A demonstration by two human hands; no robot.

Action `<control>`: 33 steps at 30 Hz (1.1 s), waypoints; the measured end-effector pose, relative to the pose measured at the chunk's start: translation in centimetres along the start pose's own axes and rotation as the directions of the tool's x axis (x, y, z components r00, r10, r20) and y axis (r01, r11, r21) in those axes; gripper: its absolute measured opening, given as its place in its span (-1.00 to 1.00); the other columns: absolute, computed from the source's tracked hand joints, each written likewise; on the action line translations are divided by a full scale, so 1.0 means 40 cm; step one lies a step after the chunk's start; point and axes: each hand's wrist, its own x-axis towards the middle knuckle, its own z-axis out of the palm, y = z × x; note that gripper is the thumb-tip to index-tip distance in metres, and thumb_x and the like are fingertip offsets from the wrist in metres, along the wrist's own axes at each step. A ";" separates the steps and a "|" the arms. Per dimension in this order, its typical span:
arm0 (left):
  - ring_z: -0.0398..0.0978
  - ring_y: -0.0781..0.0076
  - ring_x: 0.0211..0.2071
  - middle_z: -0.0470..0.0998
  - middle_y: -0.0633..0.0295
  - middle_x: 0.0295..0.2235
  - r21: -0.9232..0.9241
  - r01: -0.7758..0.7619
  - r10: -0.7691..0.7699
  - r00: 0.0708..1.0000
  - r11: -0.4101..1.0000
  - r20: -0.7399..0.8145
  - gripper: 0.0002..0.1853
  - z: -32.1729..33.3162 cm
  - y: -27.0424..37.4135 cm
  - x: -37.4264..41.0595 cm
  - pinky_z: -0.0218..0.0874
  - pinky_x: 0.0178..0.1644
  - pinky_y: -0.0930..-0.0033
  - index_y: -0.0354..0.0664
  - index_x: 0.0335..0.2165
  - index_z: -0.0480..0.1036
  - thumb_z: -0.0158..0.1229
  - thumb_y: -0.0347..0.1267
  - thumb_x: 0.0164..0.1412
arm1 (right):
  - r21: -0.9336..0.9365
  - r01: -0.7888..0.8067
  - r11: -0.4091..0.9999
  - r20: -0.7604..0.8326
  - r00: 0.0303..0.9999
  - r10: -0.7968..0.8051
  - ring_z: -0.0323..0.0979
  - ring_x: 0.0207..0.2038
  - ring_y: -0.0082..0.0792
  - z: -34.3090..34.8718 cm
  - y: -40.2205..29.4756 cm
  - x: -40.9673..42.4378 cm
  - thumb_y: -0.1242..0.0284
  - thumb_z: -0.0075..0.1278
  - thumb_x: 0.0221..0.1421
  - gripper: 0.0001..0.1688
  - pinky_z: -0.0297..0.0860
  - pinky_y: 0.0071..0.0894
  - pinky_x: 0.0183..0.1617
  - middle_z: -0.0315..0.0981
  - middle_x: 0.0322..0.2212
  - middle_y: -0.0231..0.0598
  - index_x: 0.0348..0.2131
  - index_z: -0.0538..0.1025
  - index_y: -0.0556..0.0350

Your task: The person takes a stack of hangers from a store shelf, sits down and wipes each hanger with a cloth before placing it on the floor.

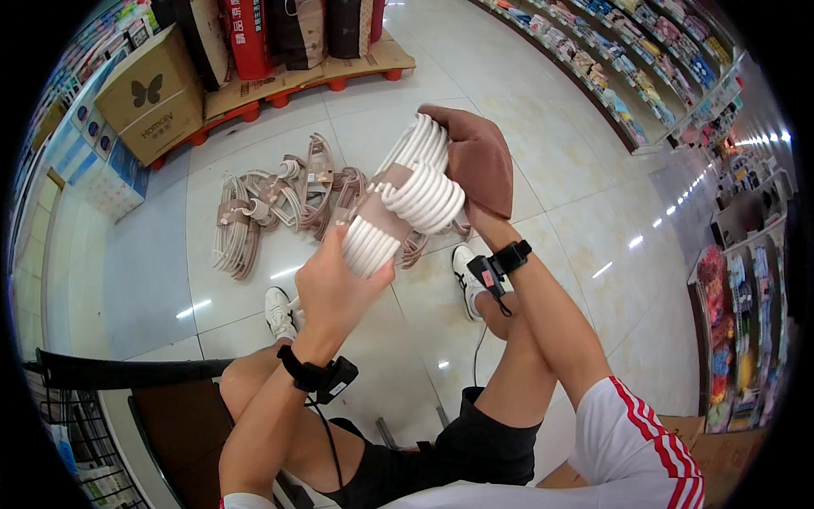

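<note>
A bundle of white coated hangers [426, 197], wrapped in a brown paper band [381, 213], is held up in front of me above the floor. My left hand [337, 283] grips its near lower end, thumb and fingers on either side. A brown cloth [480, 156] covers most of my right hand [483, 219] and lies against the right side of the bundle; the fingers are hidden under it. Beyond, on the floor, lie several more banded hanger bundles: a white one [232, 219] at the left and pinkish-brown ones [318, 181] nearer the middle.
Bagged goods [299, 32] and a cardboard box [151, 102] stand on a low, cardboard-covered red pallet [280, 95]. Shelves of folded textiles [604, 57] curve along the right. A wire rack [86, 439] is at lower left. My shoes [469, 280] flank the tiled floor below the bundle.
</note>
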 end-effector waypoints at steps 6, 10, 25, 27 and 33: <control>0.67 -0.03 -0.35 0.67 -0.03 -0.38 0.059 -0.019 0.019 1.000 0.998 0.000 -0.35 -0.007 0.004 0.030 0.46 -0.26 0.09 -0.24 -0.10 0.50 0.53 -0.15 -0.14 | 0.428 -0.031 0.903 0.110 0.994 -0.018 0.42 0.21 -0.15 0.037 -0.084 -0.077 0.55 0.46 -0.16 -0.07 0.35 -0.25 0.30 0.48 0.15 -0.09 0.23 0.46 0.09; 0.64 -0.04 -0.39 0.65 0.00 -0.43 0.169 -0.168 0.159 0.985 0.971 0.065 -0.37 -0.013 -0.004 0.012 0.46 -0.30 0.08 -0.23 -0.12 0.52 0.53 -0.16 -0.17 | 0.265 0.006 0.964 0.228 0.971 -0.068 0.39 0.23 -0.29 0.039 0.071 -0.079 0.43 0.36 0.11 -0.25 0.35 -0.27 0.30 0.45 0.19 -0.21 0.25 0.45 0.02; 0.65 -0.09 -0.37 0.65 -0.05 -0.40 0.083 -0.058 0.058 0.998 0.995 -0.002 -0.34 0.028 0.017 0.010 0.45 -0.30 0.05 -0.26 -0.15 0.49 0.55 -0.12 -0.17 | 0.382 -0.002 0.924 0.165 0.984 -0.065 0.43 0.23 -0.31 0.011 -0.053 -0.092 0.42 0.07 0.38 -0.39 0.40 -0.33 0.29 0.41 0.25 -0.12 0.33 0.34 0.18; 0.64 -0.09 -0.38 0.65 -0.04 -0.41 0.123 -0.084 0.084 0.996 0.989 0.005 -0.34 0.016 0.013 0.008 0.45 -0.30 0.05 -0.26 -0.15 0.49 0.55 -0.12 -0.18 | 0.782 -0.314 0.539 0.273 0.949 0.157 0.48 0.17 -0.30 0.031 -0.050 -0.100 0.52 0.13 0.31 -0.43 0.43 -0.31 0.24 0.46 0.18 -0.16 0.26 0.41 0.18; 0.62 -0.08 -0.41 0.62 -0.02 -0.45 0.165 -0.277 0.254 0.956 0.947 0.146 -0.34 0.015 0.013 -0.010 0.44 -0.31 0.05 -0.25 -0.14 0.50 0.55 -0.14 -0.19 | 0.245 -0.181 0.952 0.035 0.983 0.178 0.37 0.26 -0.22 -0.006 0.121 -0.023 0.29 0.26 0.26 -0.25 0.33 -0.30 0.34 0.37 0.25 -0.11 0.31 0.35 0.12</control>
